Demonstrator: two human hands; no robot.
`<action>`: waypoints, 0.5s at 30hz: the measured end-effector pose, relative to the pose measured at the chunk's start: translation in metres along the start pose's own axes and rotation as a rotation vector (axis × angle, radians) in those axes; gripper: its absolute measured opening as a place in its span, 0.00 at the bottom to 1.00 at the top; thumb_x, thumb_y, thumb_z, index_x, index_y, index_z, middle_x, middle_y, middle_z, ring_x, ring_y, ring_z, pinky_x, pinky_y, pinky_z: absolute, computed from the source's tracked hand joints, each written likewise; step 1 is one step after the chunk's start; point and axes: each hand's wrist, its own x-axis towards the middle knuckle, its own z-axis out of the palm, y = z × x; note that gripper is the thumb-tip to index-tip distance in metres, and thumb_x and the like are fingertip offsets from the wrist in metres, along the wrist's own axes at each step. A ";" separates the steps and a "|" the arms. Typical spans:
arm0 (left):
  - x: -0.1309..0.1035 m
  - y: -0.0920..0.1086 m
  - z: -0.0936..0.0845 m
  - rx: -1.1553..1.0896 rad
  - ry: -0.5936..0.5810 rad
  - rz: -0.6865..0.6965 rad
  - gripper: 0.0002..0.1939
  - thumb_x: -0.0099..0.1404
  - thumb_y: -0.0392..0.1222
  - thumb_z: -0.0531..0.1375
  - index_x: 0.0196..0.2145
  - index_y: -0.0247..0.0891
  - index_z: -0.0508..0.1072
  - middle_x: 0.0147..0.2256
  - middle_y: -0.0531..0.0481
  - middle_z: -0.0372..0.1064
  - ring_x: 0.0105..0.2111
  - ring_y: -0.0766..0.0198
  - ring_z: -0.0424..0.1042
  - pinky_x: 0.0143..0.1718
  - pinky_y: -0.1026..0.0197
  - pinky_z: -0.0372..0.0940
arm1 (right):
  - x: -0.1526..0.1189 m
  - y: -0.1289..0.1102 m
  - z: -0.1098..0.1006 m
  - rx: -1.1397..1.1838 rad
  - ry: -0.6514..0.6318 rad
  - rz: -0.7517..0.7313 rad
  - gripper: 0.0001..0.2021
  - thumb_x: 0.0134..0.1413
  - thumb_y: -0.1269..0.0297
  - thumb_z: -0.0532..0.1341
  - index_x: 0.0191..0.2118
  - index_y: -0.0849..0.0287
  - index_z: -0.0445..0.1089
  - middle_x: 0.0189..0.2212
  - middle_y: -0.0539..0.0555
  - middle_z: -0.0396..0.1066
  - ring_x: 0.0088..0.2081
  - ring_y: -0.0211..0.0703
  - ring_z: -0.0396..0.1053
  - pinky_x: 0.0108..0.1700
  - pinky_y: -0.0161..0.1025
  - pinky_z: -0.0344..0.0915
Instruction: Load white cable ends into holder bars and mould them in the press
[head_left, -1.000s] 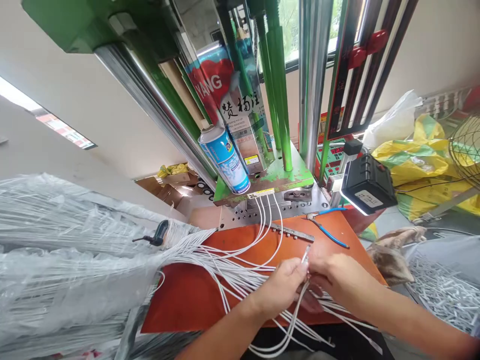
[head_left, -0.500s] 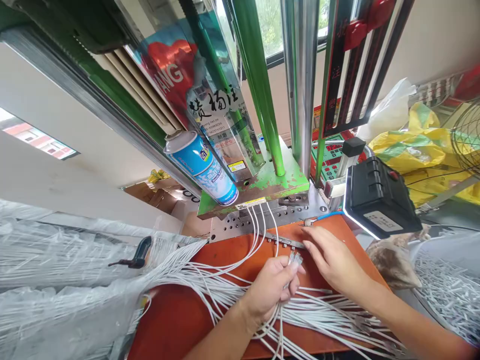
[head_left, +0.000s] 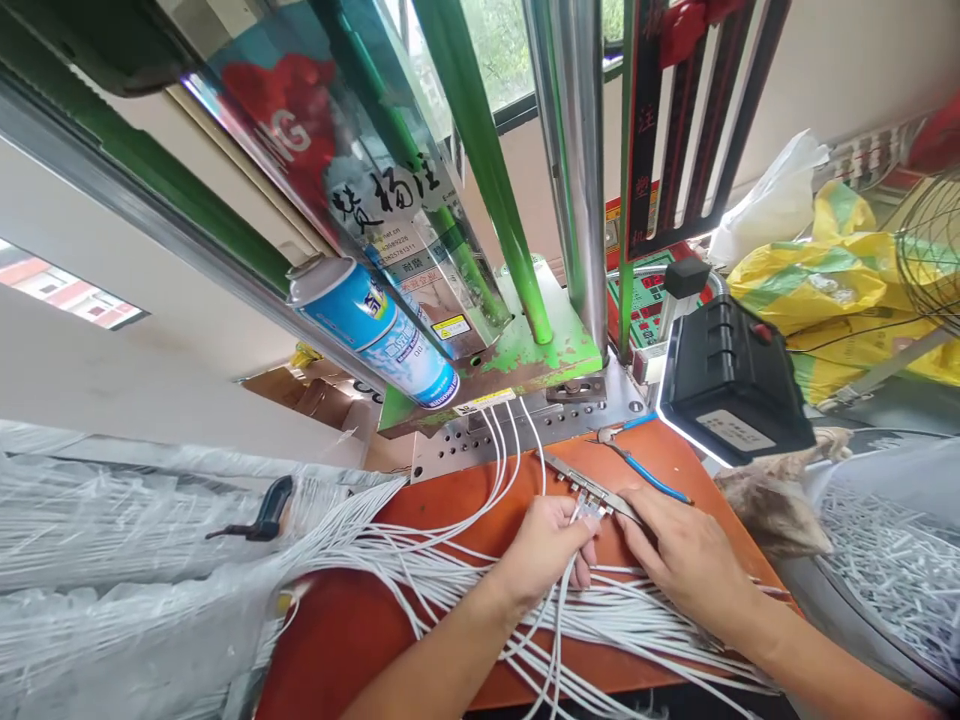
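My left hand (head_left: 546,548) is closed around several white cables (head_left: 562,610), pinching their clear plastic connectors (head_left: 592,507) between thumb and fingers. Against these connectors lies a narrow metal bar (head_left: 574,476) with small blocks along its near edge. The bar's right end is gripped by my right hand (head_left: 686,550), thumb below and fingers above. Just beyond the right hand, pliers (head_left: 652,478) with blue handles rest partly on the orange tabletop (head_left: 337,640). Fingers hide part of the connectors.
Behind the table stands a green press (head_left: 525,372), with a blue spray can (head_left: 390,335) on its plate and white cables leading from under it. A black box lamp (head_left: 735,370) is at right, above a bin of white scraps (head_left: 885,560). Wrapped cable bundles (head_left: 112,520) lie left.
My right hand has taken hold of the metal bar's end, and the bar now meets the connectors in my left hand. The pliers' handles have come into view. The camera view has shifted slightly.
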 end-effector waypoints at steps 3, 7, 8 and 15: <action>0.002 0.003 0.004 0.016 -0.006 -0.015 0.29 0.56 0.64 0.69 0.34 0.33 0.72 0.20 0.52 0.69 0.14 0.70 0.66 0.15 0.69 0.59 | 0.002 -0.001 0.002 0.002 -0.006 0.001 0.14 0.75 0.58 0.49 0.50 0.55 0.70 0.41 0.56 0.74 0.43 0.50 0.73 0.43 0.45 0.64; 0.002 -0.003 0.006 0.040 0.012 0.009 0.28 0.58 0.64 0.68 0.33 0.33 0.72 0.20 0.52 0.69 0.14 0.71 0.65 0.15 0.70 0.59 | 0.003 0.000 0.001 0.013 -0.007 -0.038 0.15 0.76 0.59 0.48 0.50 0.57 0.70 0.42 0.57 0.74 0.44 0.50 0.73 0.44 0.45 0.64; 0.002 -0.006 0.006 0.064 0.018 0.028 0.27 0.59 0.64 0.67 0.32 0.34 0.71 0.20 0.52 0.69 0.14 0.71 0.65 0.15 0.70 0.58 | 0.003 0.001 0.000 0.014 -0.012 -0.046 0.14 0.76 0.59 0.48 0.49 0.57 0.70 0.41 0.57 0.74 0.44 0.50 0.73 0.44 0.45 0.64; -0.007 -0.016 0.017 0.282 0.244 0.219 0.18 0.70 0.53 0.61 0.47 0.36 0.75 0.27 0.52 0.73 0.16 0.70 0.67 0.17 0.68 0.61 | 0.004 0.000 -0.002 -0.025 -0.012 -0.072 0.15 0.76 0.59 0.49 0.46 0.57 0.70 0.39 0.57 0.75 0.41 0.50 0.73 0.41 0.43 0.62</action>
